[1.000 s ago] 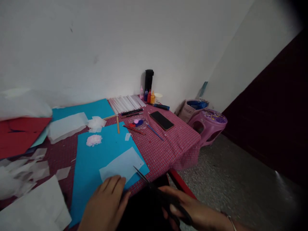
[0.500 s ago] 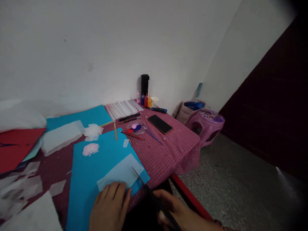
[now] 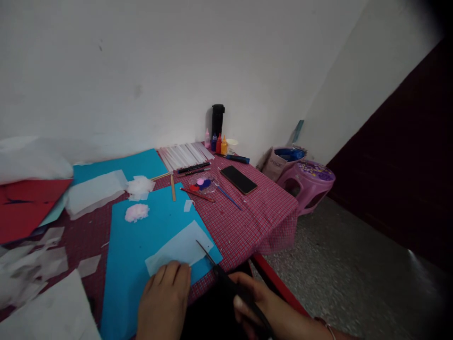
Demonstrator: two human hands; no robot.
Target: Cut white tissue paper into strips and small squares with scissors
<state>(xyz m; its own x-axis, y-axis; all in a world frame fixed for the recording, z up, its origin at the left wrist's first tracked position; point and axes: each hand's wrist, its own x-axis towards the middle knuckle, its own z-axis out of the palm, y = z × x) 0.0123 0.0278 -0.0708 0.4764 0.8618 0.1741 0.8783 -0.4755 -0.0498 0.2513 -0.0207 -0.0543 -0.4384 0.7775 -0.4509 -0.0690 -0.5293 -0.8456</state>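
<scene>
A translucent white sheet of tissue paper (image 3: 180,246) lies on the blue sheet (image 3: 130,259) near the table's front edge. My left hand (image 3: 164,297) is at the paper's near edge, its fingers bent and close together, holding it; the thumb is mostly hidden. In my right hand (image 3: 260,300) is a pair of black-handled scissors (image 3: 221,274), the slim pointed blades looking closed. Their tip hangs over the right part of the tissue paper; I cannot tell whether it touches. A scrunched pale pink tissue clump (image 3: 137,212) sits further up the blue sheet.
Cut tissue pieces (image 3: 35,269) and red paper (image 3: 31,203) lie at left. Beyond the blue sheet are a wooden stick (image 3: 173,188), a paint palette (image 3: 201,184), a paintbrush (image 3: 228,196), a phone (image 3: 238,179), small paint bottles (image 3: 218,143) and a black flask (image 3: 217,120). A pink stool (image 3: 306,186) stands right.
My left thumb, spread from the fingers before, is now drawn in beside them. The scissors stay over the paper's right part. The whole view has shifted slightly.
</scene>
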